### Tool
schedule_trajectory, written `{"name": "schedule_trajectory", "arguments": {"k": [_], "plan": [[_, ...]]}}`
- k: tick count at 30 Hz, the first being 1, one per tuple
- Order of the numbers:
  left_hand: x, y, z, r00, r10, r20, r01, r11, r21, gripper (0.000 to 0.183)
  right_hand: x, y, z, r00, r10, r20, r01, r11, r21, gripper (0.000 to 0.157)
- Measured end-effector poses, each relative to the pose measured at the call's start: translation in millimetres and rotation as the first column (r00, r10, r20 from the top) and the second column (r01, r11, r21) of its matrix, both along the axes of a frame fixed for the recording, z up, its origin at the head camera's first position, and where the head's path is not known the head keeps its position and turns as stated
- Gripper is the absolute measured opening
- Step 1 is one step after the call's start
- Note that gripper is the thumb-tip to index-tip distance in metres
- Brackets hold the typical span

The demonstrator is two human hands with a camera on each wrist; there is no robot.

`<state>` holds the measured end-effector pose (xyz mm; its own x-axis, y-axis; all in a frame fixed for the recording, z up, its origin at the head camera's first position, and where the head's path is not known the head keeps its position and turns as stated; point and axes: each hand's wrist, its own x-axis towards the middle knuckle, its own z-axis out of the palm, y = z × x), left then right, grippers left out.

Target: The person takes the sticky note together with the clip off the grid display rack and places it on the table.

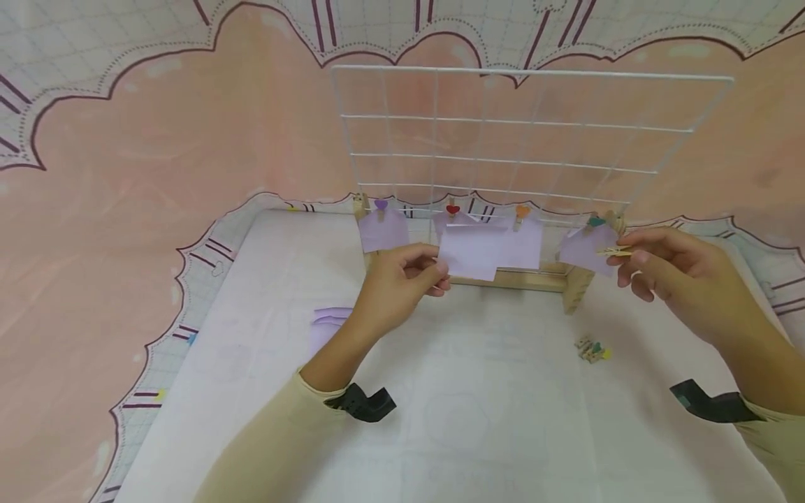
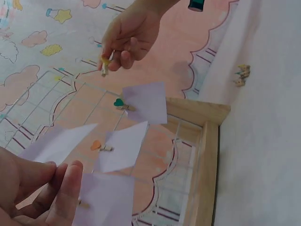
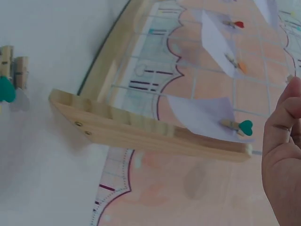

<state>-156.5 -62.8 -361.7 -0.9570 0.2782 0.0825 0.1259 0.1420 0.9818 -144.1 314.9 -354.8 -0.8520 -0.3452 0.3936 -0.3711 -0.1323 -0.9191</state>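
Head view brighter, shadows soft; wrist views dim, perhaps slightly blurred

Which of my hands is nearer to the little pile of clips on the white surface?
Right. Your right hand is raised beyond and to the right of the pile of clips; your left hand is farther off, to its left.

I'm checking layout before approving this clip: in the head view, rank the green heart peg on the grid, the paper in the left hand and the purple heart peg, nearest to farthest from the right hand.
1. Green heart peg: just left of the right hand.
2. Paper in the left hand: mid-picture.
3. Purple heart peg: toward the grid's left end.
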Motion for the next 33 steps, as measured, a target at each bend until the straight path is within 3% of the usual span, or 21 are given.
{"name": "schedule_trajectory", "arguments": {"k": [8,14,18,26,33], "plan": [[25.7,-54,-18.6,0.996,0.058,0.073,-0.051,0.994,-0.094,0.014,10.7,14,-22.2,0.985,0.126,0.117,-0.118,0.990,-0.072,0.035],[44.9,-89,-36.3,0.986,0.103,0.132,-0.081,0.983,-0.167,0.016,20.8,28,-36.2,0.966,0.148,0.214,-0.131,0.987,-0.090,0.040],[54.3,-108,-47.6,0.974,0.141,0.176,-0.101,0.970,-0.219,0.020,27.0,37,-45.9,0.958,0.122,0.261,-0.098,0.990,-0.102,0.038],[73.3,-144,-65.3,0.943,0.234,0.235,-0.141,0.924,-0.354,0.025,43.9,51,-62.8,0.948,0.049,0.314,-0.077,0.994,0.079,0.034],[80.3,-167,-77.7,0.932,0.241,0.272,-0.098,0.887,-0.451,0.023,51.1,59,-81.1,0.931,0.011,0.365,-0.067,0.988,0.140,0.031]]}}
